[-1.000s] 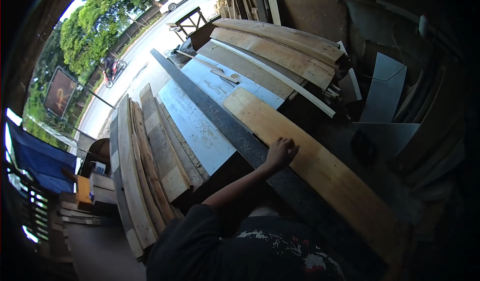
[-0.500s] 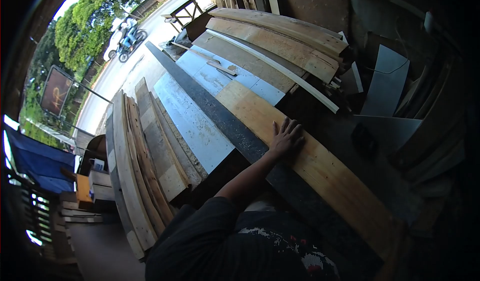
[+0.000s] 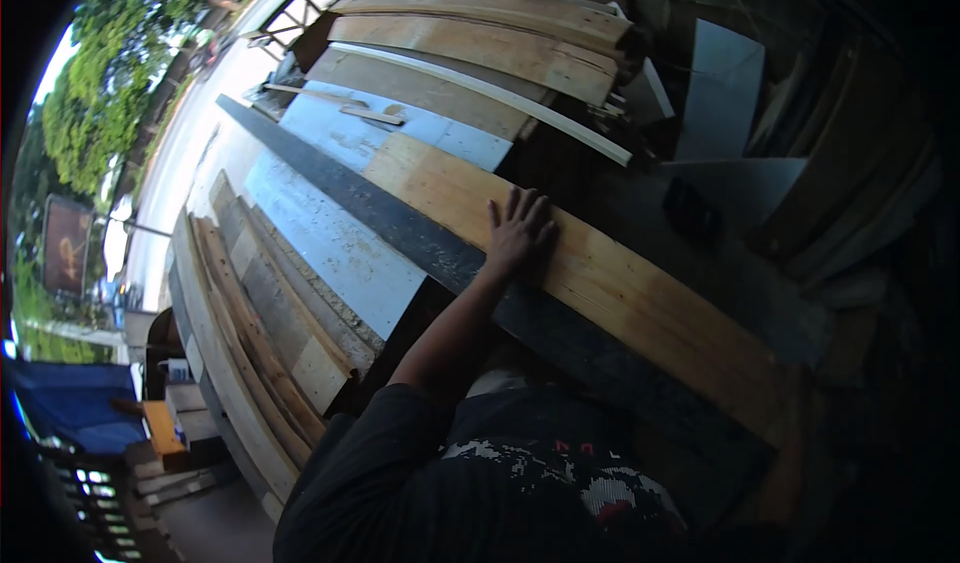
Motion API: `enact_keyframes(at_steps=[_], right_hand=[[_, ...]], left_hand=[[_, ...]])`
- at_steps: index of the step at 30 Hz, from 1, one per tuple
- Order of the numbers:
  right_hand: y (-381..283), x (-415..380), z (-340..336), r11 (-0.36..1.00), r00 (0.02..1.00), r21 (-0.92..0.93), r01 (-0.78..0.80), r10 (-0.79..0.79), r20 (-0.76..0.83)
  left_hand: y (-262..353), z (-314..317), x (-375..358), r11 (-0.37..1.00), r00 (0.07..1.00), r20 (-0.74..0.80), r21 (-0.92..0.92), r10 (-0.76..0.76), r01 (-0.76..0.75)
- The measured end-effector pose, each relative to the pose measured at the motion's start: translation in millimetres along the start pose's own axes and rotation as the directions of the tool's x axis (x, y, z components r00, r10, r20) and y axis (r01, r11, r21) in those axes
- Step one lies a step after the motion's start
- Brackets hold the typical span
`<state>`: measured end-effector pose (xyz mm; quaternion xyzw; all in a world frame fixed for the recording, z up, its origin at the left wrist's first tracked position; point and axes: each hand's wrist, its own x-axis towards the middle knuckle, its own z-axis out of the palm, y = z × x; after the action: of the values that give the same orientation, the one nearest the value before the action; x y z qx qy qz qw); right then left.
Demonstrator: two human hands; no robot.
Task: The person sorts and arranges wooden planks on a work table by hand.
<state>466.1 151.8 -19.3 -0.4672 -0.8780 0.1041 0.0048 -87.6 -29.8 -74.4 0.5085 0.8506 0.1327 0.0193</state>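
Observation:
My left hand (image 3: pixel 520 228) lies flat on a long light-brown wooden board (image 3: pixel 625 278), fingers apart and pointing away from me. The board rests along a dark, narrow beam (image 3: pixel 350 188), which runs from beside my body out toward the road. At the board's near end my right hand (image 3: pixel 792 393) is a dim shape in deep shadow. It appears to be at the board's edge, but its fingers cannot be made out.
White-topped panels (image 3: pixel 330 248) lie left of the beam, beside several rough planks (image 3: pixel 240 333). More planks (image 3: pixel 480 53) are stacked on the right, with a thin pale strip (image 3: pixel 500 103). A white sheet (image 3: pixel 720 88) leans farther right. Beyond lies a road (image 3: pixel 190 128).
My view has turned to the right, so the boards and my left hand appear farther left and higher. The left hand stays flat on the board. The motorcycle has left its earlier spot on the road.

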Motion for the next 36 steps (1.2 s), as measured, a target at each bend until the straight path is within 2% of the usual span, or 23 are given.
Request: enact_keyframes(at_steps=[3,6,8,10,13,19,22,28,34,36], right_hand=[[-5,3,-4,0.993,0.991,0.038,-0.111,0.107,0.083],[19,20,22,0.966,0.944,0.054,-0.254,0.235,0.231],[20,21,25,0.955,0.94,0.1,-0.278,0.25,0.231],[26,16,31,0.967,0.974,0.152,-0.206,0.187,0.13],[17,20,16,0.953,0.931,0.073,-0.293,0.267,0.249],[31,17,33,0.979,0.978,0.104,-0.175,0.161,0.131],[23,21,18,0.972,0.951,0.066,-0.224,0.203,0.233],[34,22,32,0.979,0.958,0.021,-0.2,0.191,0.213],[29,18,28,0.975,0.963,0.111,-0.195,0.168,0.211],[27,17,27,0.968,0.948,0.087,-0.236,0.21,0.241]], left_hand=[[-3,5,2,1.0,1.0,-0.008,-0.008,0.019,-0.019],[-8,3,4,0.999,1.0,0.024,0.035,0.013,-0.014],[-8,1,5,0.999,0.999,0.038,0.052,0.009,-0.011],[-8,3,6,0.998,0.999,0.041,0.066,-0.001,-0.001],[-2,-1,6,0.996,0.999,0.045,0.086,-0.006,0.002],[-9,2,7,0.996,0.999,0.043,0.088,0.007,-0.011],[-3,0,7,0.997,0.998,0.061,0.079,0.002,-0.007],[-7,3,8,0.994,0.998,0.068,0.105,-0.005,-0.002],[-7,3,8,0.994,0.998,0.059,0.111,0.001,-0.007],[-7,6,7,0.996,0.998,0.063,0.088,0.01,-0.016]])
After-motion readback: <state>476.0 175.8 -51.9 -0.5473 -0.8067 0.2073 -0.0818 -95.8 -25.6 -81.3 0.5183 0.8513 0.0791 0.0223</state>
